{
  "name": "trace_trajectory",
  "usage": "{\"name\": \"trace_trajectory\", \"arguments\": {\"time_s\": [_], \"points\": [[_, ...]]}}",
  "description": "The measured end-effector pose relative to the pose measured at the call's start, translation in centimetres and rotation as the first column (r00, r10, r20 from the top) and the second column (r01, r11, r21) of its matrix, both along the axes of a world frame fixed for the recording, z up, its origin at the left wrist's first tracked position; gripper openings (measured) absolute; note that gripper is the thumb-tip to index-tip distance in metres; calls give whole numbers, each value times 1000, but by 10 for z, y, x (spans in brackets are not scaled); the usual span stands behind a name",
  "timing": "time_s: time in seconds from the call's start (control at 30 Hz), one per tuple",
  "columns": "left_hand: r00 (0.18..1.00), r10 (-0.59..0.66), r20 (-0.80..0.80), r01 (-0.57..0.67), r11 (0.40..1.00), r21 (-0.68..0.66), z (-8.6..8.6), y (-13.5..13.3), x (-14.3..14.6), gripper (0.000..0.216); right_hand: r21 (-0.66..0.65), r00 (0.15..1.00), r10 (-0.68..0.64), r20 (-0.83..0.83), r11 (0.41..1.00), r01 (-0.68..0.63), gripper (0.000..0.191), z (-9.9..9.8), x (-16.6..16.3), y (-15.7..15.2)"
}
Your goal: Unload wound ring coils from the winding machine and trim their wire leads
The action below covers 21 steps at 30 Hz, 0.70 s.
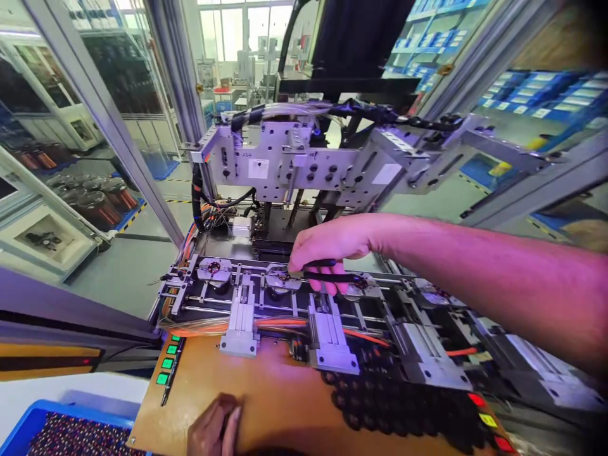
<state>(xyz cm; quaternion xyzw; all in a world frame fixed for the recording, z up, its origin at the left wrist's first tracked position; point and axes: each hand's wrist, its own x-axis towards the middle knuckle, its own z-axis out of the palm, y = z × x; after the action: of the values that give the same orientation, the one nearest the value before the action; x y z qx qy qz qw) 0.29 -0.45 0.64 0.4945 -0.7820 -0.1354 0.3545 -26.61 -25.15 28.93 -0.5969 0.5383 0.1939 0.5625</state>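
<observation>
My right hand (332,248) reaches in from the right over a metal machine and is closed on a black-handled hand tool (327,273), pliers or cutters by the look. The tool's tip sits at the second round fixture (280,278) in a row of several holders on the machine's rails. My left hand (215,432) rests at the bottom edge on the brown board (266,392), fingers curled together; whether anything is in them is hidden.
A grey metal carriage (294,161) with cables hangs above the fixtures. Green lit buttons (166,364) line the board's left edge, red and yellow ones (487,421) its right. A blue bin (61,430) of small dark parts sits at the lower left. Aluminium frame posts (104,114) stand around.
</observation>
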Motion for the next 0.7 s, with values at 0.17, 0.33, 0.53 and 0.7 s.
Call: {"name": "trace_trajectory", "arguments": {"time_s": [0.17,0.33,0.53,0.7], "points": [[999,-25,43,25,1000,-2,1,-2,3,11,28,1000,-8,13,1000,8,24,-6,-12,-1],[998,-41,52,42,999,-9,0,-4,5,10,40,1000,8,19,999,-9,24,-8,-15,-3],[998,-44,40,44,999,-5,0,-4,5,11,21,999,0,34,1000,-1,22,-13,-13,-1],[999,-29,27,29,1000,8,2,-5,4,10,-84,988,1,157,996,13,21,0,-20,8]]}}
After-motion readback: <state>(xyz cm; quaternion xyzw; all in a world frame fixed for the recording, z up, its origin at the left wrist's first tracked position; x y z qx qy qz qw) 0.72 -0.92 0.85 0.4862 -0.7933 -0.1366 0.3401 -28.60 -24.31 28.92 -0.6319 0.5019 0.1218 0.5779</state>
